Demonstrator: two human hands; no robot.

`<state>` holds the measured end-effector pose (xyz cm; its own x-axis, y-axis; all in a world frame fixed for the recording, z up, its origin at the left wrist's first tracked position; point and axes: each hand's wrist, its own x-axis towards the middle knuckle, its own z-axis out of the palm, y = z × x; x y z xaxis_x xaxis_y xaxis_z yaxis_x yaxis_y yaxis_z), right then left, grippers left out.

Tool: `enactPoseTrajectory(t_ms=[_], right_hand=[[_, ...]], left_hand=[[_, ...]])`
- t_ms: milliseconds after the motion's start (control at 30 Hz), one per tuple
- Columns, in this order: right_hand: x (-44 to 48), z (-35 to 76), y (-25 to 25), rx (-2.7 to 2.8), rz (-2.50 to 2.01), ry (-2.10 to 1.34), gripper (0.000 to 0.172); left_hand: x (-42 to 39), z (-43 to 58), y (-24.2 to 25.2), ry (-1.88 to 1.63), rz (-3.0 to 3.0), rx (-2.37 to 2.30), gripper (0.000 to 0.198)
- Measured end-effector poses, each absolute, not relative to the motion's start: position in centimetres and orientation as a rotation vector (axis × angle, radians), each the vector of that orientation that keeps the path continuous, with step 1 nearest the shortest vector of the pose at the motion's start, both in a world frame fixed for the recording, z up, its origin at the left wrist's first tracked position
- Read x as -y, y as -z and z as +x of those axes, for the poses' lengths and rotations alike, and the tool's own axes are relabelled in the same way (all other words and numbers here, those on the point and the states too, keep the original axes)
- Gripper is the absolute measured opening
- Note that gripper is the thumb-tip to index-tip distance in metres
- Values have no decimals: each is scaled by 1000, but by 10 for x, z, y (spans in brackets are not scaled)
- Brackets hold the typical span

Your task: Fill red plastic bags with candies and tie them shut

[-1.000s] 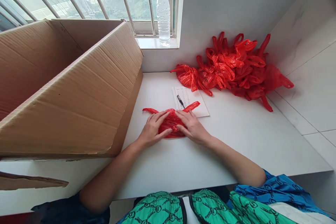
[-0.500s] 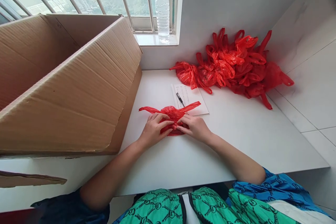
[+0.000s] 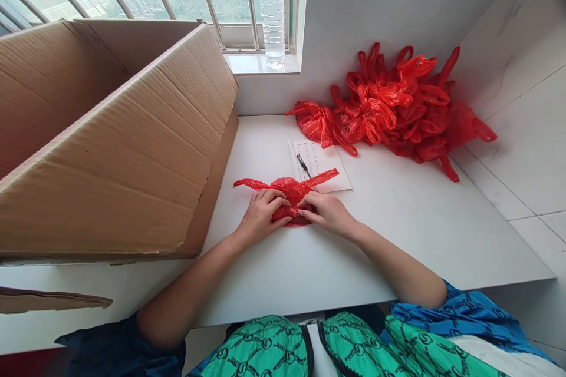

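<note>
Head view, centre of frame: the left hand (image 3: pixel 260 216) and right hand (image 3: pixel 331 213) each pinch the bunched red plastic bag (image 3: pixel 289 189) lying on the white table (image 3: pixel 398 235), so compacting it well likely calls for even downward pressure with both handles (image 3: pixel 325 177) left clear at the sides.

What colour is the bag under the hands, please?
The bag is red; head view.
</note>
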<state>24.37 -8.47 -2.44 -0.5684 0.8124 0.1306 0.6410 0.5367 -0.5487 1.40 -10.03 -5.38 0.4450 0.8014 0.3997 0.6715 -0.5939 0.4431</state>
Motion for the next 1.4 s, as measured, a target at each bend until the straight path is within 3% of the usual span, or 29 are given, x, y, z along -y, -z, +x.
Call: enactPoseTrajectory(t_ms=[233,333,500,733,900,1000,1067,1133,1200,1400], right_hand=[[87,247,18,2491,-1179,-579,20],[86,247,18,2454,-1122,-615,15],[84,250,15,2444,-994,-761,15],[81,260,9,2477,-1277,-439,37],[83,258,10,2517,-1593,-324,28],[85,256,12,2533,-1561,-350,19],[86,254,13,2571,-1475,-376,9],[86,253,13,2562,-1394,-424,14],[86,252,11,2435,-1320,-533,20],[82,255,1,1897,-1249,-958,30]], left_hand=[[99,12,57,-925,2242,-1204,13],[99,9,54,-977,2093,-1125,11],[100,3,44,-1063,2013,-1116,29],[96,-4,41,-1360,2220,-1432,16],[97,3,49,-1048,2369,-1460,47],[98,7,51,-838,2415,-1505,59],[98,7,50,-735,2444,-1501,54],[100,7,47,-699,2441,-1479,34],[101,7,42,-770,2327,-1456,24],[104,5,31,-1157,1158,-1056,33]])
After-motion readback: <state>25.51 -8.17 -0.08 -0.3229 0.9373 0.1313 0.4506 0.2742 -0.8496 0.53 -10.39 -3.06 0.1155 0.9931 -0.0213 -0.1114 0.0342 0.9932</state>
